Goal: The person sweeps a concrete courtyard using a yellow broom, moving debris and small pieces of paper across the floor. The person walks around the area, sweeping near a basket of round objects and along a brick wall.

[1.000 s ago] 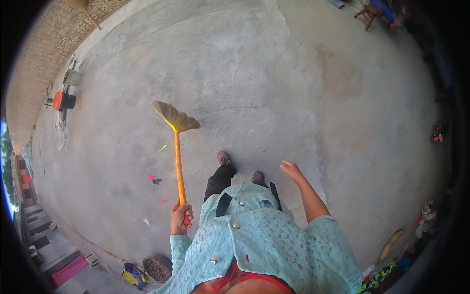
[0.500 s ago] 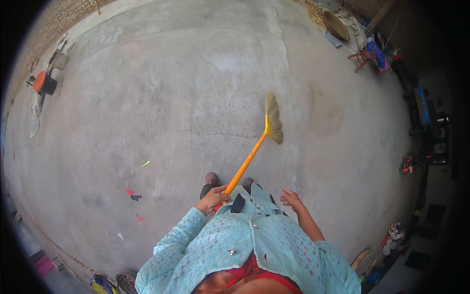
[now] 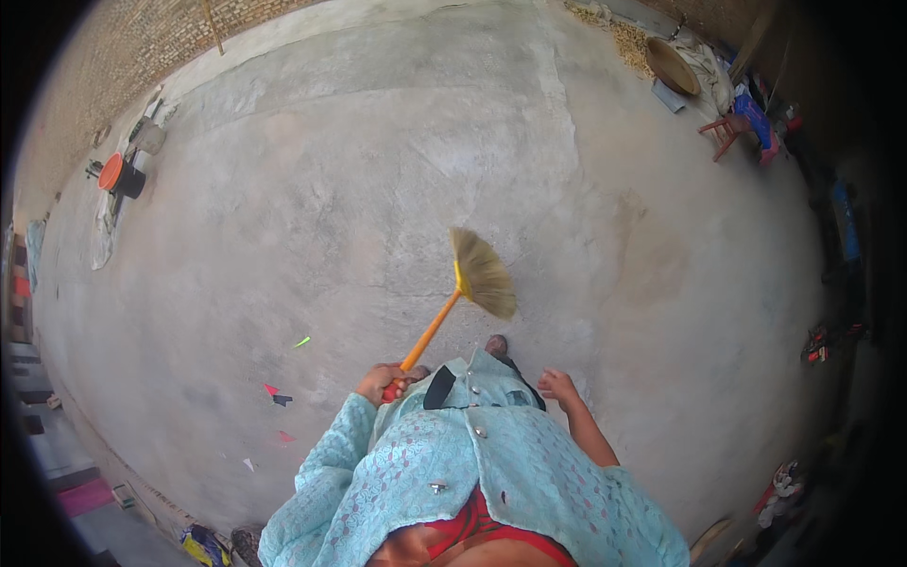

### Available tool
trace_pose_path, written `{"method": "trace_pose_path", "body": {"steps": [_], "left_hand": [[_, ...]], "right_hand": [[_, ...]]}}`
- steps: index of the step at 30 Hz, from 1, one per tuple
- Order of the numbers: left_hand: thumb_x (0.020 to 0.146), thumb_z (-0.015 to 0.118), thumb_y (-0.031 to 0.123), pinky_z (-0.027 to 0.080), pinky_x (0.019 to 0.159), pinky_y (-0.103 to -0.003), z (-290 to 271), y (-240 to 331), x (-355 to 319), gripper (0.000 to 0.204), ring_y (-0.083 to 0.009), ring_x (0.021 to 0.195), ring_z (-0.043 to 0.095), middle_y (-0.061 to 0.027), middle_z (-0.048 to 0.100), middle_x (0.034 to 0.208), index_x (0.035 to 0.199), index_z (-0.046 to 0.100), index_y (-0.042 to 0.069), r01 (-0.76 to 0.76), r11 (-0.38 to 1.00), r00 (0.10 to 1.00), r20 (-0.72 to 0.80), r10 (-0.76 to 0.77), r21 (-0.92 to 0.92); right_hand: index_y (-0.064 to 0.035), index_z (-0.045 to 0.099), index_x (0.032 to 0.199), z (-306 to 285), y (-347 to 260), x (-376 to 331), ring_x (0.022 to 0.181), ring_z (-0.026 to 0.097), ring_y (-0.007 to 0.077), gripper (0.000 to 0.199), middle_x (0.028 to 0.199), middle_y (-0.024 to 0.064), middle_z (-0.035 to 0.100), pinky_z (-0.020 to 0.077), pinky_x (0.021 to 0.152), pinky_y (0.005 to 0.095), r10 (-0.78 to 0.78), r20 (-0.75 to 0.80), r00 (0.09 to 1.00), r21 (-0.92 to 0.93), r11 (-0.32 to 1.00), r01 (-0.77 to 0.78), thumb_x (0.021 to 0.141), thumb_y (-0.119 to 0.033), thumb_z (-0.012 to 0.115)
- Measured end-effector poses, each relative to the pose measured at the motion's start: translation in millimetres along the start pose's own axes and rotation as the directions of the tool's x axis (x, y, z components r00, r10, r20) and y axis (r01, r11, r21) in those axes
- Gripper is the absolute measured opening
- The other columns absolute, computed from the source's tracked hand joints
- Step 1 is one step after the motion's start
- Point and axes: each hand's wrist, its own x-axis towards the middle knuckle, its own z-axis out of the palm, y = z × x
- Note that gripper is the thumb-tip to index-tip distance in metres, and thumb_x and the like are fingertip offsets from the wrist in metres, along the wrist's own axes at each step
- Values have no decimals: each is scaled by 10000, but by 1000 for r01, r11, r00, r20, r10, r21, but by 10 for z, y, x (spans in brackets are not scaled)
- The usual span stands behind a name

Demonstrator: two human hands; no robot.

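Note:
My left hand (image 3: 381, 384) is wrapped round the red end of a broom (image 3: 433, 333). Its orange handle slants up and to the right from my hand, to a yellow collar and a spread fan of tan bristles (image 3: 487, 276). The bristles are over the grey floor, ahead of my feet; whether they touch it I cannot tell. My right hand (image 3: 558, 386) hangs at my right side, loosely closed, with nothing seen in it. My right shoe (image 3: 497, 346) shows in front of my light blue lace jacket (image 3: 529, 444); the other foot is mostly behind the left hand and broom.
Coloured scraps lie on the floor to the left: a green one (image 3: 302, 341), a red one (image 3: 271, 388) and a pink one (image 3: 286, 437). An orange and black bucket (image 3: 121, 177) stands far left. At the far right are a round basket (image 3: 673, 67) and a reddish stool (image 3: 724, 135).
The broom head has swung left and nearer to me, and its bristles now show more broadly. My left hand has shifted left. My right foot is farther forward, and the view has moved.

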Motion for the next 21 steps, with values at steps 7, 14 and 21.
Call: {"method": "trace_pose_path", "body": {"steps": [7,14,21], "left_hand": [[711,485,-34,376,355,-242,-645,91,-708,398,-137,453,455,-119,492,661,1098,393,-9,-199,962,965,-211,158,-187],[735,438,-25,390,356,-228,-543,264,-990,194,-112,443,446,-60,457,607,925,435,13,-385,918,873,-361,329,-95],[747,440,-23,395,356,-217,-79,512,-1216,311,-103,446,444,-66,461,628,1056,421,10,-427,899,888,-235,396,-97]], "right_hand": [[-53,409,1195,76,-361,235,773,565,170,460,910,85,555,470,641,299,-26,8,1000,12,1000,26,798,-268,500],[-60,422,1189,143,-354,256,787,563,165,453,895,78,561,463,652,289,-35,22,999,-31,999,35,802,-283,499],[-64,418,1197,97,-258,98,739,545,139,452,857,48,551,453,633,274,1,5,1000,61,998,-2,803,-273,492]]}}
